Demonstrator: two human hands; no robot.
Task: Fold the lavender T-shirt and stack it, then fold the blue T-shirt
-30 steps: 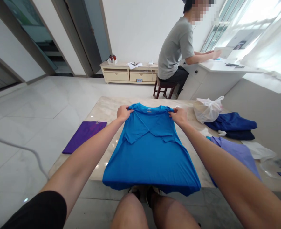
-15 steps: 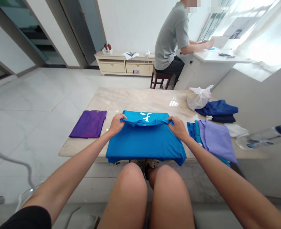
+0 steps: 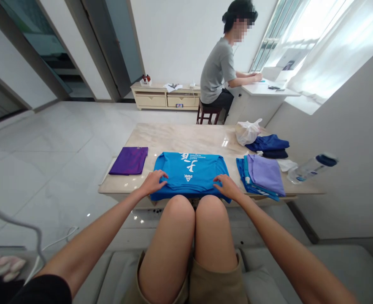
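Observation:
A blue T-shirt (image 3: pixel 202 169) with white lettering lies partly folded at the near edge of the table, its upper part turned down toward me so the print faces up. At its near left corner rests my left hand (image 3: pixel 154 182), open, fingers apart and bent over the fabric. My right hand (image 3: pixel 227 185) is in a like position at the near right corner, also open with curled fingertips on or just above the cloth. A folded purple garment (image 3: pixel 129 160) lies left of the shirt. To the right sits a stack of folded clothes with a lavender garment (image 3: pixel 266 174) on top.
The marble-look table (image 3: pixel 180 135) also holds a white plastic bag (image 3: pixel 248 131), dark blue clothing (image 3: pixel 270 144) and a clear water bottle (image 3: pixel 311 169) at the right. Beyond it, a person in a grey shirt (image 3: pixel 216 69) sits on a stool at a white desk (image 3: pixel 270 88).
Both hands have drawn the shirt's upper part toward me and laid it over the lower part, then released their pinch. The camera view has shifted, showing the seated person's head.

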